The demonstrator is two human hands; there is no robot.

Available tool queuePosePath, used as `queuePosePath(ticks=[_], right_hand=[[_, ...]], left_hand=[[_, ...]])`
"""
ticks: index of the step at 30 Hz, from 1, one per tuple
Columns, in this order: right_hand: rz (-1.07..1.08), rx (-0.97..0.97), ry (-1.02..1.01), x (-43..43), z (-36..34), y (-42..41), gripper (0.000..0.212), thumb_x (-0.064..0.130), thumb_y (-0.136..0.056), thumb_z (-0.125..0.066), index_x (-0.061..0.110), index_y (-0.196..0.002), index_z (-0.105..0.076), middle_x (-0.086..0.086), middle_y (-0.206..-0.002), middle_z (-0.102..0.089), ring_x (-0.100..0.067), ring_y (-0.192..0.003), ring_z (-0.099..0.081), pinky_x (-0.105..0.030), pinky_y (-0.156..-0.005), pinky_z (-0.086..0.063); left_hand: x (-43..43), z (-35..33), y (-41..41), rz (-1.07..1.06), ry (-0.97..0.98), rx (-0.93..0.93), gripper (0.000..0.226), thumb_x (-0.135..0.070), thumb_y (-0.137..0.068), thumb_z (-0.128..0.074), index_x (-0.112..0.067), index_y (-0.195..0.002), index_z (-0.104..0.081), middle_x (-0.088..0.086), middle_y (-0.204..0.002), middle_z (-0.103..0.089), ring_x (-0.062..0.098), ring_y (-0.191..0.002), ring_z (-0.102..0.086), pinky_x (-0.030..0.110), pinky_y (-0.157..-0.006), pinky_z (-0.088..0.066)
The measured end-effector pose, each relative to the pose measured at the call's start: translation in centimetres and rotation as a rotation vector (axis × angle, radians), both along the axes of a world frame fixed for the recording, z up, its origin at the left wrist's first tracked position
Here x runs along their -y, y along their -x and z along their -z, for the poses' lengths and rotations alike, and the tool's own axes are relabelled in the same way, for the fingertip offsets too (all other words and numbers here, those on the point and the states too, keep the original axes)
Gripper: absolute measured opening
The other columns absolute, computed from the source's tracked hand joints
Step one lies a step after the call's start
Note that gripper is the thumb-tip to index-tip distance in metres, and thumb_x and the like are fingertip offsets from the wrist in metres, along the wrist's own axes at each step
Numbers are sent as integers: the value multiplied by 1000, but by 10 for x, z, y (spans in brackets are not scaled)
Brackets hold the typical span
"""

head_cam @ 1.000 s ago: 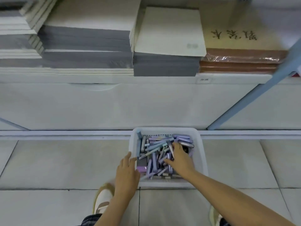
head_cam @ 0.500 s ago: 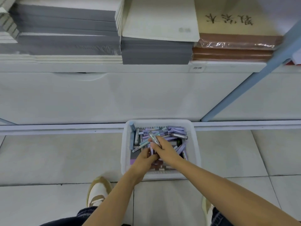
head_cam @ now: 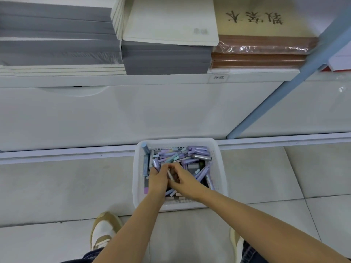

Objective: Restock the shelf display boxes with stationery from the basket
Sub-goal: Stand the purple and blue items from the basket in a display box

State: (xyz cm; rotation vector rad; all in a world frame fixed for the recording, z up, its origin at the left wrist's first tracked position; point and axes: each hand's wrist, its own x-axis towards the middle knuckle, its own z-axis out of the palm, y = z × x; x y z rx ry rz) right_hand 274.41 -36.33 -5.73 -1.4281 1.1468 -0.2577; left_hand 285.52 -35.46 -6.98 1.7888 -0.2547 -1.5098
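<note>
A white plastic basket [head_cam: 179,203] sits on the tiled floor [head_cam: 57,186], its far rim just beside the white base rail of the shelf unit [head_cam: 133,114]. It is filled with a loose heap of stationery [head_cam: 197,154], mostly purple and pastel markers lying crossed over one another. Both of the person's hands are down inside the basket, touching each other near its middle. The left hand [head_cam: 158,180] has its fingers curled round a purple marker [head_cam: 156,164] whose end sticks out toward the basket's far left corner. The right hand [head_cam: 183,178] is bent at the knuckles and pinches a slim pale pen [head_cam: 169,174] that lies between the two hands. On the shelf above, stacks of grey-edged notebooks [head_cam: 163,57] stand side by side, one topped by a white cover, and to their right lies a brown stack in clear wrap [head_cam: 262,54] with brush characters on its cover. A small label [head_cam: 218,77] is fixed to the shelf's front edge, and a blue post [head_cam: 284,88] slants down to the floor at the right. A tan-and-white shoe [head_cam: 104,228] stands on the floor near the lower edge.
</note>
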Motion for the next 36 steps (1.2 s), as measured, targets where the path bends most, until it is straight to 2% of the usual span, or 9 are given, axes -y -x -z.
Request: queuePosePath(ticks=[4,8,11,13,19,24,28,32,36], right_hand=[[48,-64,251,23,4,25,29,20,-97,-54,19,-124,-63,2,-100,-61,-13,-90,-59,-22,-81,-48],[260,-329,413,52,20,63,36,2,-87,-58,10,-122,-57,-5,-117,-55,-18,-108,-54,-24,-90,-43],[41,-627,418,65,30,80,55,5,-79,-62,8,-132,-47,-12,-132,-48,-27,-123,-42,-31,-98,-36],[-56,-683,442,71,36,79,60,5,-77,-62,7,-134,-44,-12,-135,-47,-28,-123,-41,-32,-98,-33],[-158,-832,479,73,48,70,49,14,-83,-61,7,-129,-45,-13,-129,-42,-28,-118,-41,-33,-91,-39],[-143,-724,420,66,48,72,32,22,-84,-64,7,-109,-50,-11,-115,-53,-27,-106,-50,-33,-70,-38],[53,-534,332,66,39,72,15,16,-82,-60,15,-84,-45,-2,-80,-52,-22,-74,-52,-31,-58,-34],[171,-352,178,76,16,76,21,19,-87,-65,5,-98,-55,-6,-79,-55,-20,-68,-52,-26,-54,-38],[39,-147,-42,77,-21,68,22,22,-87,-69,9,-101,-58,-2,-83,-57,-15,-71,-58,-23,-60,-47]], left_hand=[[6,3,-3,-58,85,-10,20,-17,-102,-46,1,-105,-56,17,-86,-63,24,-75,-61,36,-70,-54],[7,7,-2,78,104,12,19,-9,-99,-48,2,-86,-56,16,-63,-61,26,-59,-59,35,-60,-55],[5,6,-3,177,138,82,25,-5,-94,-51,-5,-70,-50,15,-57,-49,23,-47,-48,27,-46,-45],[6,8,-3,222,159,129,25,-2,-89,-54,-6,-65,-46,12,-53,-42,20,-43,-40,24,-42,-38],[6,15,-8,279,145,152,21,-2,-84,-68,-7,-67,-58,4,-46,-48,13,-37,-39,22,-39,-38],[4,18,-8,265,92,149,16,-4,-86,-67,-3,-71,-61,9,-50,-54,16,-39,-50,24,-44,-46],[6,13,-7,205,71,74,16,-3,-91,-60,-4,-75,-62,10,-50,-58,19,-42,-55,28,-49,-51],[8,4,-5,190,64,89,30,-9,-95,-58,-8,-65,-53,4,-46,-48,17,-41,-41,20,-39,-38],[16,-20,1,146,124,19,38,-25,-90,-68,-15,-60,-48,-1,-47,-38,11,-40,-30,20,-38,-29]])
